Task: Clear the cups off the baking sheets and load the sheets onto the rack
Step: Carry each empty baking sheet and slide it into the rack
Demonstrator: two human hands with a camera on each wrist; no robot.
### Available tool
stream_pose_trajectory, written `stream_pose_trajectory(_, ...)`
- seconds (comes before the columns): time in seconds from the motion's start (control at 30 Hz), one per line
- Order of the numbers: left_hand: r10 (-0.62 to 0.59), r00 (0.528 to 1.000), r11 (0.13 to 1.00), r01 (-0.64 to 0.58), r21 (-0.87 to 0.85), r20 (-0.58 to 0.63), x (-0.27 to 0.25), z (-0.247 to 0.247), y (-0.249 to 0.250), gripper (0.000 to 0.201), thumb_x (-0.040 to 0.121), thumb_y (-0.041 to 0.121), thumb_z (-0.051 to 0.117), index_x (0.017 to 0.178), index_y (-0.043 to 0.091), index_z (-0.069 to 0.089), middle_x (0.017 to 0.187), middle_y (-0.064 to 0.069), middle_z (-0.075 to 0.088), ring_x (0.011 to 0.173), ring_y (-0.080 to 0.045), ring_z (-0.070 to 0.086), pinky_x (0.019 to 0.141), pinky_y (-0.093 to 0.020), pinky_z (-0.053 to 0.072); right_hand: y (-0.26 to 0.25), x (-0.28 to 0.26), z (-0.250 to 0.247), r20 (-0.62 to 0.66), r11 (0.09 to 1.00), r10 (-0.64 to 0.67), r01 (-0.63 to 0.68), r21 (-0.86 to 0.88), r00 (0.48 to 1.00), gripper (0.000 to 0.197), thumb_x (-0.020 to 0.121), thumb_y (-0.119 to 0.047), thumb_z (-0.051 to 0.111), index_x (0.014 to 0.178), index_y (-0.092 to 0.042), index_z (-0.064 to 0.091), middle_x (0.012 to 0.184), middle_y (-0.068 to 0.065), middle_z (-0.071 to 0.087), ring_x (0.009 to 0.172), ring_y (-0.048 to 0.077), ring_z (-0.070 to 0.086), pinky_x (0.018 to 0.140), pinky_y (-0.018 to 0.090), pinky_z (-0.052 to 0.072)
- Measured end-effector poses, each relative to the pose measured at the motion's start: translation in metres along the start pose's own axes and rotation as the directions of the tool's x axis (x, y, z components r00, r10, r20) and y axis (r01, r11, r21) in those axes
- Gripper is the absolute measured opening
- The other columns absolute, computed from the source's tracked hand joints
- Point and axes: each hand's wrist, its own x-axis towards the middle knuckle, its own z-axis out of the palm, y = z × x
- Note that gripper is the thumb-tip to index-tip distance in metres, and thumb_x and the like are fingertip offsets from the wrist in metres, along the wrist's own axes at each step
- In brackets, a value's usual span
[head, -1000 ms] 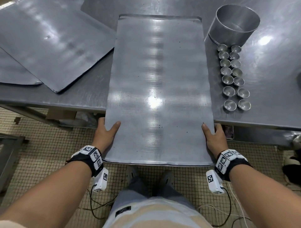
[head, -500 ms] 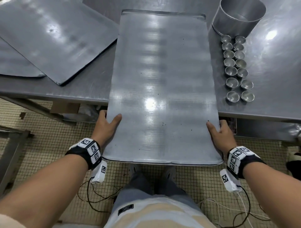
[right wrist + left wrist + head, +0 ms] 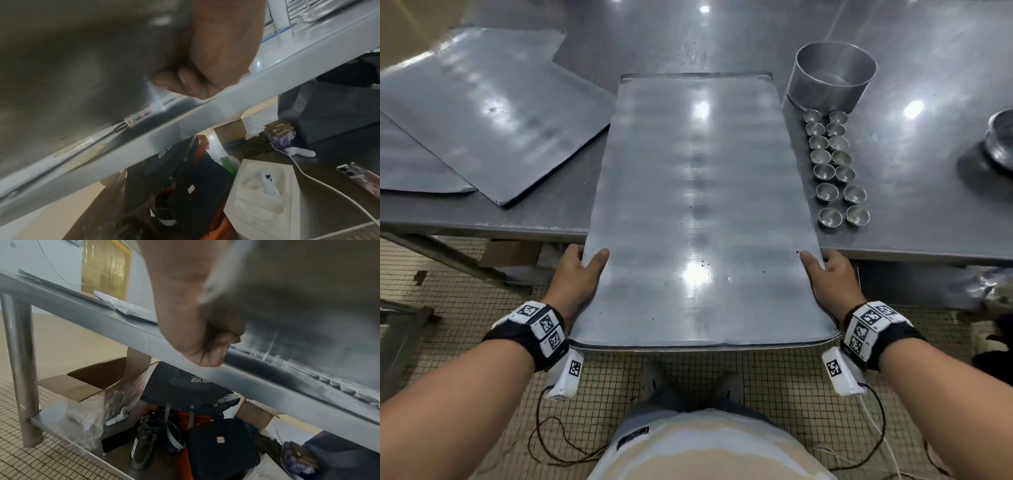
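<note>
A long bare baking sheet [image 3: 698,192] lies lengthwise on the steel table [image 3: 928,85], its near end sticking out past the table's front edge. My left hand [image 3: 578,277] grips its left edge, thumb on top and fingers [image 3: 213,352] curled beneath. My right hand [image 3: 825,277] grips the right edge the same way, with fingers [image 3: 185,82] under the sheet [image 3: 72,65]. Several small metal cups [image 3: 832,164] stand in two rows on the table, right of the sheet. Two more bare sheets [image 3: 493,106] lie overlapped at the left.
A round metal tin [image 3: 832,75] stands behind the cups, and another metal bowl [image 3: 1001,137] sits at the far right. Below the table a shelf holds bags [image 3: 222,449], a cardboard box [image 3: 86,382] and a bottle [image 3: 144,449]. The floor is tiled.
The sheet has slid toward me, so more of it overhangs the table edge. Both hands keep the same grip on its sides. The view has tilted up.
</note>
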Motion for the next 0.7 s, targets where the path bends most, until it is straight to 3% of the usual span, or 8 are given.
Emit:
stream_pose_trajectory(0.13, 0.011, 0.999, 1.000, -0.012, -0.016, -0.038, -0.007, 0.000, 0.000, 0.047, 0.088, 0.056, 0.067, 0.113, 0.018, 0.057, 0.106, -0.001, 0.070, 0.095, -0.022, 0.069, 0.089, -0.050, 0.057, -0.010, 0.008, -0.012, 0.005, 0.999, -0.038, 0.038, -0.006, 0.999, 0.034, 0.093, -0.049, 0.064, 0.104, -0.018, 0.070, 0.094, -0.006, 0.074, 0.090, 0.015, 0.070, 0.087, 0.037, 0.056)
stream_pose_trajectory(0.2, 0.025, 0.997, 0.999, -0.027, -0.034, -0.071, -0.011, 0.000, 0.005, 0.043, 0.089, 0.054, 0.067, 0.111, 0.018, 0.058, 0.104, -0.002, 0.070, 0.095, -0.022, 0.069, 0.085, -0.047, 0.057, -0.015, 0.013, -0.017, 0.007, 0.997, -0.078, 0.078, -0.025, 0.997, 0.037, 0.092, -0.052, 0.063, 0.106, -0.018, 0.069, 0.094, -0.005, 0.074, 0.089, 0.017, 0.070, 0.085, 0.037, 0.056)
stream_pose_trajectory(0.3, 0.086, 0.989, 0.995, -0.091, -0.034, -0.123, -0.015, -0.008, 0.020, 0.037, 0.094, 0.047, 0.065, 0.110, 0.014, 0.059, 0.100, 0.001, 0.069, 0.092, -0.018, 0.067, 0.073, -0.033, 0.052, -0.035, 0.020, -0.022, 0.008, 0.992, -0.125, 0.125, -0.029, 0.992, 0.047, 0.091, -0.060, 0.058, 0.106, -0.017, 0.066, 0.097, -0.001, 0.072, 0.090, 0.019, 0.068, 0.083, 0.037, 0.055)
stream_pose_trajectory(0.43, 0.148, 0.963, 0.988, -0.154, -0.006, -0.226, -0.015, -0.032, 0.046, 0.039, 0.097, 0.041, 0.062, 0.118, 0.009, 0.058, 0.106, -0.002, 0.066, 0.097, -0.020, 0.062, 0.077, -0.029, 0.043, -0.083, 0.028, -0.027, 0.015, 0.978, -0.205, 0.205, -0.022, 0.979, 0.026, 0.099, -0.042, 0.058, 0.104, -0.016, 0.062, 0.087, -0.011, 0.064, 0.078, 0.001, 0.060, 0.065, 0.018, 0.045)
stream_pose_trajectory(0.47, 0.157, 0.956, 0.987, -0.163, -0.004, -0.247, -0.015, -0.041, 0.052, 0.036, 0.098, 0.039, 0.062, 0.117, 0.009, 0.058, 0.105, -0.003, 0.065, 0.096, -0.020, 0.062, 0.078, -0.029, 0.042, -0.094, 0.032, -0.026, 0.022, 0.971, -0.239, 0.240, -0.018, 0.971, 0.027, 0.099, -0.043, 0.057, 0.105, -0.017, 0.062, 0.087, -0.012, 0.064, 0.079, 0.005, 0.061, 0.065, 0.016, 0.046)
stream_pose_trajectory(0.53, 0.177, 0.938, 0.982, -0.186, -0.003, -0.298, -0.018, -0.060, 0.063, 0.031, 0.099, 0.038, 0.061, 0.113, 0.012, 0.057, 0.100, 0.000, 0.066, 0.091, -0.018, 0.063, 0.076, -0.028, 0.043, -0.118, 0.042, -0.022, 0.023, 0.953, -0.299, 0.300, -0.041, 0.954, 0.038, 0.095, -0.055, 0.056, 0.106, -0.019, 0.064, 0.093, -0.005, 0.069, 0.088, 0.019, 0.065, 0.078, 0.027, 0.052)
stream_pose_trajectory(0.63, 0.200, 0.903, 0.975, -0.223, -0.019, -0.380, -0.022, -0.092, 0.079, 0.028, 0.100, 0.036, 0.060, 0.114, 0.012, 0.055, 0.091, 0.011, 0.065, 0.084, -0.008, 0.064, 0.068, -0.018, 0.045, -0.161, 0.055, -0.011, 0.057, 0.928, -0.367, 0.369, -0.043, 0.929, 0.055, 0.090, -0.065, 0.053, 0.113, -0.016, 0.064, 0.104, 0.001, 0.069, 0.097, 0.024, 0.065, 0.089, 0.038, 0.050)
stream_pose_trajectory(0.7, 0.200, 0.875, 0.968, -0.247, -0.052, -0.440, -0.023, -0.119, 0.084, 0.032, 0.098, 0.038, 0.062, 0.114, 0.010, 0.056, 0.095, 0.005, 0.068, 0.091, -0.018, 0.068, 0.074, -0.031, 0.053, -0.198, 0.053, -0.001, 0.069, 0.893, -0.449, 0.450, -0.007, 0.891, 0.059, 0.090, -0.063, 0.054, 0.117, -0.011, 0.064, 0.108, 0.006, 0.070, 0.101, 0.026, 0.065, 0.087, 0.035, 0.048)
